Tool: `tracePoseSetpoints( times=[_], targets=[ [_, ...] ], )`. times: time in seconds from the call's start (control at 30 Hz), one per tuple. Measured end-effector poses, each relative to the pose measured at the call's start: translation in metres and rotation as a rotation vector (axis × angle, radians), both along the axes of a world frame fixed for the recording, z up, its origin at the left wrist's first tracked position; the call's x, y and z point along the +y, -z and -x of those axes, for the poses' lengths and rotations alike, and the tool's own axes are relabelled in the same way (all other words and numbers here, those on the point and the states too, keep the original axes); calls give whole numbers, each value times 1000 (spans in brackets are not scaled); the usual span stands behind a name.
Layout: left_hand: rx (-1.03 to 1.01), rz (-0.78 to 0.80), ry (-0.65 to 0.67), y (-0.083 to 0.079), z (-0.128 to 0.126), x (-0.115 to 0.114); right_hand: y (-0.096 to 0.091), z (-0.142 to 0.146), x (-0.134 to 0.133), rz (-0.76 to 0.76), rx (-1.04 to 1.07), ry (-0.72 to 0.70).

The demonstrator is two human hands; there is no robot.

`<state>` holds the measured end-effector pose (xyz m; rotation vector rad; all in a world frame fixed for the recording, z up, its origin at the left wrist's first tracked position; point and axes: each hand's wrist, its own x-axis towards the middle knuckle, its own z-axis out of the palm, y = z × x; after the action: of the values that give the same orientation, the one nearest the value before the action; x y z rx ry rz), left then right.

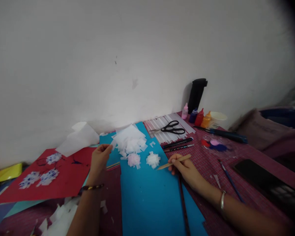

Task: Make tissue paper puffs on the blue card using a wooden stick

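Observation:
My left hand (pixel 101 159) is closed in a pinch on a small piece of white paper (pixel 113 143), beside a pile of cut white paper squares (pixel 130 140). In my right hand (pixel 183 167) is a pointed wooden stick (pixel 173 162), its tip low over a blue sheet (pixel 147 200). On that sheet, near the tip, sits a round white tuft of paper bits (pixel 153 160). A pinkish tuft (pixel 134 160) lies to its left, below the pile.
At left is a red sheet (pixel 71 183) with blue-and-white paper flowers. Scissors (pixel 173 127), a paintbrush (pixel 229 180), a box cutter (pixel 226 133), several paint bottles (pixel 199 117), a paint palette (pixel 215 144) and a phone (pixel 267 183) lie right. A wall (pixel 137 65) stands behind.

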<state>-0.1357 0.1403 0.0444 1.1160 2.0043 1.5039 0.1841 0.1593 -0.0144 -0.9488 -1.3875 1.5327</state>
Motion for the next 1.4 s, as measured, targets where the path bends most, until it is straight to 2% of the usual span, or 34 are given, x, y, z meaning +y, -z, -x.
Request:
tracePoseSetpoints(
  times=[0.1, 0.17, 0.27, 0.37, 0.53, 0.67, 0.8, 0.87, 1.0, 1.1, 1.23, 1.4],
  targets=[
    [-120, 31, 150, -19, -24, -4, -1, -1, 2, -69, -32, 80],
    [-190, 77, 272, -26, -43, -6, -2, -1, 4, -81, -38, 98],
    [-229, 177, 492, -27, -66, -10, -1, 0, 8, -72, -18, 64],
    [-126, 289, 689, -21, -77, -10, 1, 4, 12, -77, -14, 46],
    [14, 399, 796, -15, -81, -6, 2, 11, 20, -74, 14, 14],
    [103, 443, 947, -16, -84, -6, 2, 14, 24, -69, 35, -1],
    [109, 562, 1044, -8, -93, -7, 2, 14, 25, -83, 45, -3],
    [124, 535, 1024, 2, -102, -6, 2, 14, 25, -91, 38, 0],
    [353, 310, 784, 27, -120, -1, 3, 14, 25, -89, 61, 11],
    [430, 274, 664, 40, -124, 3, 2, 12, 23, -69, 103, 81],
    [472, 261, 582, 47, -123, 6, 1, 7, 18, -38, 149, 136],
    [468, 229, 538, 49, -128, 6, 0, 6, 11, -54, 125, 46]
  ],
)
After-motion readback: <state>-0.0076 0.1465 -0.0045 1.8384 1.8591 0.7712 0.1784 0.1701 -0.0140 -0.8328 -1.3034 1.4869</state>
